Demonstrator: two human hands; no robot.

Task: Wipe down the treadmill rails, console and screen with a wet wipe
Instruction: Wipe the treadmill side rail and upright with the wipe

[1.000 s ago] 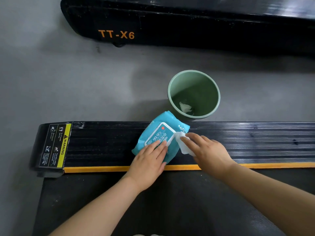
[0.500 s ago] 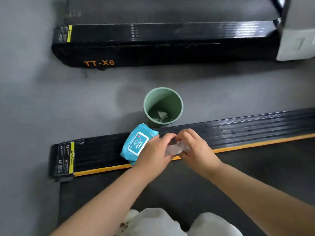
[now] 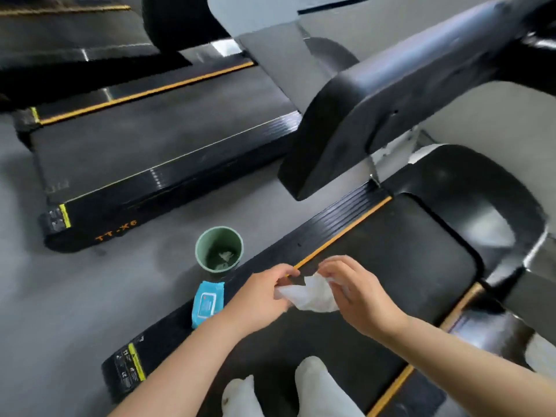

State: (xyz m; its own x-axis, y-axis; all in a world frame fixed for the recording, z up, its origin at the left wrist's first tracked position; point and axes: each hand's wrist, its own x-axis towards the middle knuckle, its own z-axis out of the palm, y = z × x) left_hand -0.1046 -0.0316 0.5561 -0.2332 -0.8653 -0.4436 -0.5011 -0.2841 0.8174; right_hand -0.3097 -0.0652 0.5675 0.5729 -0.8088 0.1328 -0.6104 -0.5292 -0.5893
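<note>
Two hands are working one wet wipe (image 3: 313, 294) between them above the dark treadmill belt (image 3: 391, 266): we are pinching its left edge with the left hand (image 3: 261, 296), fingers curled on it, and gripping its right side with the right hand (image 3: 358, 293), fingers bent round the crumpled cloth. The wipe is hanging limp and creased between the two, so we are judging it thin, damp and very light, likely to cling to itself and tear if we are pulling hard; taking it by opposite edges and spreading it flat over the fingers is looking like the sensible hold before any wiping. The nearest surface to clean is the ribbed side rail (image 3: 325, 233) with its orange strip, running just beyond our hands, and the black handrail (image 3: 361, 115) is reaching overhead toward the console, which we are not seeing here. The blue wipe pack (image 3: 207, 302) is lying on the same rail beside our left wrist, so it is sitting in the path of a full-length stroke and is probably needing shifting. A green bin (image 3: 219, 249) is standing on the grey floor just beside the rail, with crumpled scraps inside. A second treadmill (image 3: 150, 139) is standing well apart to the left.
</note>
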